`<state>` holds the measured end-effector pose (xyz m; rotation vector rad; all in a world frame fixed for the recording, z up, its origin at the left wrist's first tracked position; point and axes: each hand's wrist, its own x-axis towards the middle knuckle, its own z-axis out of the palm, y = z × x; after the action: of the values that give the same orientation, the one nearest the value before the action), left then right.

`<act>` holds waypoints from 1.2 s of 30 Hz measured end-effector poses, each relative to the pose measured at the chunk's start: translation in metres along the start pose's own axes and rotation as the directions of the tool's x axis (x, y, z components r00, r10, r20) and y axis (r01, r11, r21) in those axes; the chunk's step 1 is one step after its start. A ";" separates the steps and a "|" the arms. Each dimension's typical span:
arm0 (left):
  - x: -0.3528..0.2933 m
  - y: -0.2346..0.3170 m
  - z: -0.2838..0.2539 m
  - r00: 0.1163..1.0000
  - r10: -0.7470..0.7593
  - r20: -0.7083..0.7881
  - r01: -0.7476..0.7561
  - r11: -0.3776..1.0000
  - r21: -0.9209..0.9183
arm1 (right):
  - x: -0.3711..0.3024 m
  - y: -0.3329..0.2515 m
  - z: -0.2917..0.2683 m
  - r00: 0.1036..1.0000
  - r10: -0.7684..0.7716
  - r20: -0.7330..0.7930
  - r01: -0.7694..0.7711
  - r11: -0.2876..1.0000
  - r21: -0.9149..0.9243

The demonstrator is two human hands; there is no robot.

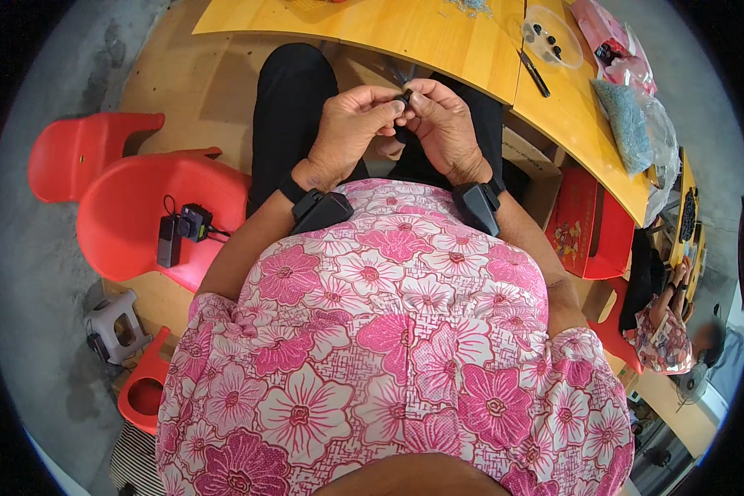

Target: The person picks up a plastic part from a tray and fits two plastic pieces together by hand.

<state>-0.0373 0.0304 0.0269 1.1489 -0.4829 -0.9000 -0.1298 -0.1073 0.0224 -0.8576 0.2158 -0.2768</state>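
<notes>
Above my lap, near the table's edge, my left hand (pixel 352 129) and my right hand (pixel 447 127) meet fingertip to fingertip. Both are closed in a pinch around a small black piece (pixel 406 97), mostly hidden by the fingers; its exact kind is too small to make out. Each wrist carries a black strapped device. Nearest to the hands is the yellow wooden table (pixel 372 29). On its right part, a clear round plastic dish (pixel 569 56) holds several small black pieces, and a slim black pen-like tool (pixel 534 74) lies beside it.
A bag of blue-grey granules (pixel 622 126) and a pink plastic bag (pixel 608 37) lie at the table's right. Small bluish bits (pixel 469 7) are at the back. Left stands a red chair (pixel 116 219) with black electronic devices. Another person (pixel 666 335) sits at far right.
</notes>
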 end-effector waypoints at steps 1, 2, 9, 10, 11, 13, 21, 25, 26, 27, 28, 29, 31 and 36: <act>-0.001 0.001 0.001 1.000 -0.002 -0.001 0.002 1.000 0.000 | 0.001 -0.001 0.000 1.000 -0.019 0.007 0.019 0.999 -0.032; -0.001 0.003 0.002 1.000 -0.001 -0.009 0.001 1.000 0.003 | 0.001 -0.001 0.000 0.999 -0.038 0.014 0.039 0.997 -0.064; -0.002 0.005 0.004 0.999 0.025 -0.030 -0.024 0.998 0.052 | 0.001 -0.004 -0.002 0.989 -0.151 0.008 0.143 0.918 -0.369; -0.002 0.005 0.003 0.999 0.026 -0.029 -0.024 0.998 0.053 | 0.000 -0.006 -0.001 0.990 -0.137 0.010 0.131 0.919 -0.372; -0.002 0.004 0.003 0.999 0.024 -0.032 -0.022 0.997 0.072 | 0.000 -0.007 0.000 0.992 -0.124 0.013 0.120 0.919 -0.376; -0.002 0.004 0.002 0.999 0.023 -0.035 -0.020 0.996 0.092 | 0.001 -0.011 0.001 0.992 -0.123 0.034 0.125 0.892 -0.434; 0.002 -0.003 0.001 0.991 0.118 -0.058 -0.109 0.984 0.141 | 0.002 -0.015 0.002 0.985 -0.144 0.095 0.172 0.765 -0.620; 0.003 -0.006 0.000 0.994 0.099 -0.055 -0.093 0.989 0.115 | 0.002 -0.010 0.001 0.980 -0.185 0.069 0.189 0.775 -0.602; 0.001 -0.004 0.001 0.995 0.067 -0.070 -0.061 0.994 0.088 | 0.001 -0.008 0.000 0.978 -0.205 0.044 0.194 0.799 -0.569; 0.000 -0.004 0.002 0.996 0.034 -0.085 -0.029 0.998 0.061 | 0.000 -0.007 0.001 0.978 -0.206 0.044 0.194 0.799 -0.568; 0.000 -0.004 0.002 0.996 0.035 -0.085 -0.030 0.998 0.061 | -0.002 -0.007 0.002 0.974 -0.225 0.021 0.194 0.785 -0.588; 0.000 -0.004 0.002 0.996 0.023 -0.083 -0.022 1.000 0.019 | -0.003 -0.006 0.003 0.969 -0.245 -0.002 0.194 0.771 -0.607; -0.001 -0.003 0.002 0.997 0.013 -0.080 -0.014 1.000 -0.022 | -0.003 -0.005 0.002 0.962 -0.273 0.006 0.220 0.760 -0.611; 0.000 -0.004 0.001 0.996 -0.008 -0.089 0.006 1.000 -0.019 | -0.006 -0.007 0.007 0.947 -0.320 0.008 0.254 0.735 -0.629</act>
<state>-0.0397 0.0291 0.0235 1.1694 -0.3972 -0.8534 -0.1343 -0.1046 0.0327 -1.5536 0.2753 -0.5604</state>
